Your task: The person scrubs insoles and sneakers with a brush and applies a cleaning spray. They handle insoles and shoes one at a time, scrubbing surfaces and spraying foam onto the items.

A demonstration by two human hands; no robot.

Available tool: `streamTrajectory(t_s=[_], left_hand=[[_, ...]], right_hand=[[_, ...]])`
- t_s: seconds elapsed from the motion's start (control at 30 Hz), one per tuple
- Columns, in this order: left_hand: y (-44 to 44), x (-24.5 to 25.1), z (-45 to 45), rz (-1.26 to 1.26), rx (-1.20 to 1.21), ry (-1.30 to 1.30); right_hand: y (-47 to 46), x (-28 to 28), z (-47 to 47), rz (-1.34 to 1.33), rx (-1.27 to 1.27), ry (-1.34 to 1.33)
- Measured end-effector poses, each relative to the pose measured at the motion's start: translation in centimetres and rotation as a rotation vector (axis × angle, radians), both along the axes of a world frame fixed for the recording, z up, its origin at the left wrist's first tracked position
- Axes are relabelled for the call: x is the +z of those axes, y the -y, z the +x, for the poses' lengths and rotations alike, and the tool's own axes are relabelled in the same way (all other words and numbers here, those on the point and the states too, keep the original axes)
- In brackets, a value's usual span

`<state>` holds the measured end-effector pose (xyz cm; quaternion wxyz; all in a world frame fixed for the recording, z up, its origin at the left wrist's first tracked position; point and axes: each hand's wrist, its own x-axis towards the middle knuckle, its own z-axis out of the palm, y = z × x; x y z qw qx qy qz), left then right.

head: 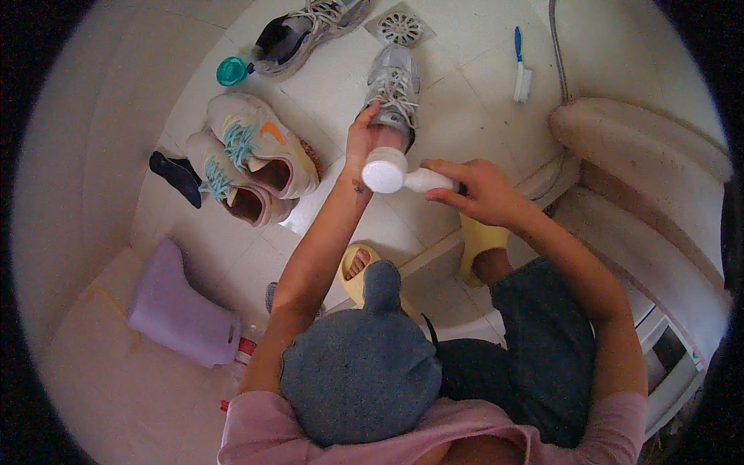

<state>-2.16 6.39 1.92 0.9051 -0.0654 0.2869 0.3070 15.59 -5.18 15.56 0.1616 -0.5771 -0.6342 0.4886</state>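
A grey laced sneaker (394,87) points toward the floor drain, with my left hand (363,136) gripping it near its heel opening. My right hand (479,189) grips the handle of a white shower head (385,171), whose round head is over my left wrist and just below the shoe's heel. Whether water flows is hard to tell. A second grey sneaker (290,40) lies to the upper left, touching or close to a teal plastic cup or cap (232,71). A pair of cream sneakers with pale blue laces (264,145) stands left of my left forearm.
A round drain cover (400,28) is set in the tiled floor. A blue-and-white scrub brush (522,84) lies at the upper right, near a flexible hose (558,52). Dark insoles (176,177) and a lilac plastic container (180,308) are at left. A raised ledge (633,133) stands at right.
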Motion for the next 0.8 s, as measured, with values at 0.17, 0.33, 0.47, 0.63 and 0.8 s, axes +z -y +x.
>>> streamTrajectory(t_s=[0.17,0.33,0.47,0.63,0.8], left_hand=[[1.0,-1.4,-0.6,-0.057,0.098,-0.173],[0.0,-1.3,-0.7,-0.084,-0.068,-0.014],[0.1,-0.9,0.2,0.023,0.088,-0.049],[1.2,0.2,-0.7,0.217,0.111,0.016],[0.4,0.4,-0.3,0.155,0.112,-0.022]], right_hand=[[-2.4,-0.7,-2.2,0.187,-0.110,0.075],[-3.5,-0.3,-2.8,0.099,-0.018,0.020],[-3.8,-1.0,-3.1,0.184,-0.139,0.039],[-4.5,-2.0,-2.8,0.228,-0.178,0.105],[-5.0,-1.8,-2.9,0.255,-0.197,0.147]])
